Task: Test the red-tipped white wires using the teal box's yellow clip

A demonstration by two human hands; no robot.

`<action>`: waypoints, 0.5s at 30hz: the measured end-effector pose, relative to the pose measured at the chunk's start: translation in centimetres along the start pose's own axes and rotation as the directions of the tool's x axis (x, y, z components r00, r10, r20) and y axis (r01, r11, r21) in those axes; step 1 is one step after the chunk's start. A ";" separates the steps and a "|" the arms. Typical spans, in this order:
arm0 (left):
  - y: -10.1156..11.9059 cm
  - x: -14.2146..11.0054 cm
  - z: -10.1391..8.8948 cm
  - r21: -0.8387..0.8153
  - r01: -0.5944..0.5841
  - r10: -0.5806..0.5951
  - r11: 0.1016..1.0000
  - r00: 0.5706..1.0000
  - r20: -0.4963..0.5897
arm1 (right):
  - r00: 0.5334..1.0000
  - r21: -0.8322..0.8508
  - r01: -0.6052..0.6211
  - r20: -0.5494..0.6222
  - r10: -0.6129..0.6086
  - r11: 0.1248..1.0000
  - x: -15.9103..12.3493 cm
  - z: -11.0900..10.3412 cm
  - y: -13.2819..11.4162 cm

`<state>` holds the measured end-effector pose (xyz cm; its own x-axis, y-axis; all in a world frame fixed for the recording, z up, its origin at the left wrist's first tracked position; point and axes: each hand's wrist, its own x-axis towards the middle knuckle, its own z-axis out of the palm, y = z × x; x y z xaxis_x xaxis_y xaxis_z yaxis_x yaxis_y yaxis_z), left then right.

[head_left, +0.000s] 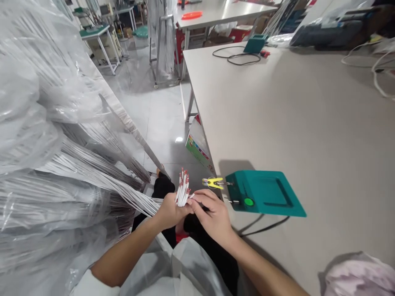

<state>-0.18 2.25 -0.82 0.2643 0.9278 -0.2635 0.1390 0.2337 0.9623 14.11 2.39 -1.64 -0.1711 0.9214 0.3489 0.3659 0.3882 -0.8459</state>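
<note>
My left hand (170, 211) is closed round a bundle of white cables (182, 193), whose red-tipped ends stick up above the fist. The rest of these cables runs off to the left into the hanging mass. Beside it, my right hand (212, 211) pinches the end of one white cable (191, 196) between thumb and fingers, close to the left thumb. Just right of my hands, a green tester box (265, 193) with a round green button sits at the table edge. A yellow clip (212, 182) sticks out from its left side, over the edge.
Plastic-wrapped cable bundles (40, 102) fill the left side. The grey table (293, 123) spreads to the right, with another green box (255, 43) and black cord at its far end. A printed carton (199, 146) stands below the edge. Crumpled pale cloth (361, 275) lies at lower right.
</note>
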 end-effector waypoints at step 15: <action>-1.0 0.8 -0.7 -0.522 -0.034 -0.234 0.852 0.867 -0.439 | 0.978 0.183 -0.205 0.005 0.208 0.961 -0.3 0.3 0.1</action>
<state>-0.74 2.93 -1.89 -0.2222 0.8777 -0.4246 -0.3884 0.3197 0.8642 13.96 2.10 -1.94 -0.0955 0.9819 0.1636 0.2193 0.1811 -0.9587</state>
